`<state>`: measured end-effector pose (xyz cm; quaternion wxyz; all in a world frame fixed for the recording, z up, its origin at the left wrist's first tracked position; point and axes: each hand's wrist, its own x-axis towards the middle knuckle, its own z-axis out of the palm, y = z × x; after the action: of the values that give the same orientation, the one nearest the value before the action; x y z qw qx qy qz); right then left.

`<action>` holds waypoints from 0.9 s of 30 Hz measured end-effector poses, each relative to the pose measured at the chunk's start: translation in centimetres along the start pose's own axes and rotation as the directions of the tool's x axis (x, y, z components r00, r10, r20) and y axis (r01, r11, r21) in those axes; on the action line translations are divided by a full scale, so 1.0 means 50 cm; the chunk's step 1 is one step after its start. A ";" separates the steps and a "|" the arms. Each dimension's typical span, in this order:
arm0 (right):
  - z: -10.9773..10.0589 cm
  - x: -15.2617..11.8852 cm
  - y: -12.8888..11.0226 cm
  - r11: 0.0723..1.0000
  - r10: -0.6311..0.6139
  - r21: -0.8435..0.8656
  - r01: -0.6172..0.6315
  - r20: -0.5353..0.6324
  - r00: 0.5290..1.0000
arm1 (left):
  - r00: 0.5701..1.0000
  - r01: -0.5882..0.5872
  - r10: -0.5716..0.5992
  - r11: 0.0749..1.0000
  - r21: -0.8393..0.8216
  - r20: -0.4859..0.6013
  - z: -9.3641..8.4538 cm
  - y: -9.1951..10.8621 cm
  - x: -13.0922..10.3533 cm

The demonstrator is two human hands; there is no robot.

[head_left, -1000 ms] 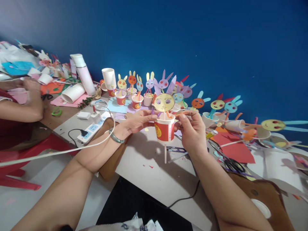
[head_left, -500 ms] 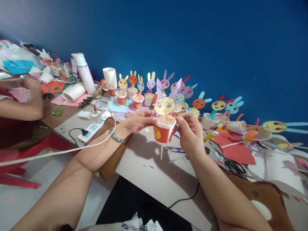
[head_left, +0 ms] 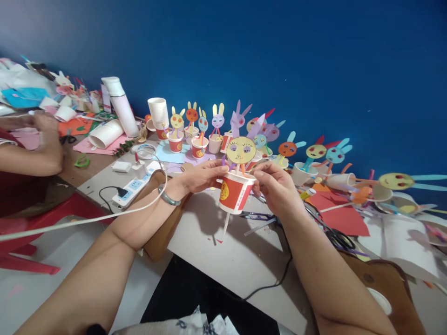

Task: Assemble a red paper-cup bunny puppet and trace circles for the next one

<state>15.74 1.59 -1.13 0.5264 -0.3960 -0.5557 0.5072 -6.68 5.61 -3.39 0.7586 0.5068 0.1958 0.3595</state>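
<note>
A red and white paper cup (head_left: 236,191) hangs tilted above the table, between my two hands. Out of its top rises a yellow rabbit face (head_left: 240,150) with purple ears, and a white straw (head_left: 226,225) sticks out below the base. My left hand (head_left: 206,176) pinches the cup's left rim, near a purple strip. On the other side my right hand (head_left: 275,186) has its fingers pressed together at the right rim, by an orange strip; its fingertips are partly hidden.
Several rabbit-faced cups (head_left: 175,141) line the wall. A power strip (head_left: 136,186) and white cable lie left, black scissors (head_left: 338,238) and red paper (head_left: 338,211) right. A person's arm (head_left: 31,156) is at far left.
The cup has tipped so that its base and straw point down-left, and its opening shows less. The rabbit face has shifted slightly right.
</note>
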 end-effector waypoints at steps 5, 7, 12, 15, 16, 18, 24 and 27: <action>-0.009 -0.001 0.001 0.984 0.034 -0.178 -0.018 0.084 0.996 | 0.998 -0.001 -0.005 0.995 0.101 0.062 0.006 -0.008 0.000; -0.009 -0.003 0.004 0.972 0.048 -0.234 -0.016 0.131 0.990 | 0.995 -0.033 0.020 0.992 0.125 0.102 0.015 -0.011 -0.001; -0.003 -0.007 0.009 0.967 -0.016 -0.249 0.047 0.127 0.992 | 0.993 -0.097 0.085 0.983 0.158 0.079 0.031 -0.025 -0.003; 0.000 -0.009 0.012 0.955 -0.027 -0.292 0.054 0.098 0.995 | 0.995 -0.100 0.097 0.977 0.186 0.024 0.032 -0.038 -0.002; 0.001 -0.009 0.014 0.949 -0.034 -0.309 0.059 0.085 0.996 | 0.993 -0.114 0.114 0.973 0.201 0.010 0.033 -0.044 -0.001; 0.001 -0.008 0.022 0.943 -0.052 -0.325 0.071 0.067 0.996 | 0.987 -0.155 0.161 0.959 0.237 -0.006 0.037 -0.053 0.001; 0.003 -0.002 0.046 0.961 -0.100 -0.258 0.099 0.010 0.995 | 0.955 -0.269 0.291 0.926 0.265 -0.050 0.056 -0.070 0.005; 0.006 -0.003 0.047 0.967 -0.085 -0.241 0.079 -0.014 0.996 | 0.938 -0.296 0.334 0.910 0.292 -0.089 0.062 -0.075 0.002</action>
<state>15.25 1.81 -3.46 0.5020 -0.4395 -0.6223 0.4092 -3.25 2.88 -5.52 0.5979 0.6059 0.2106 0.4806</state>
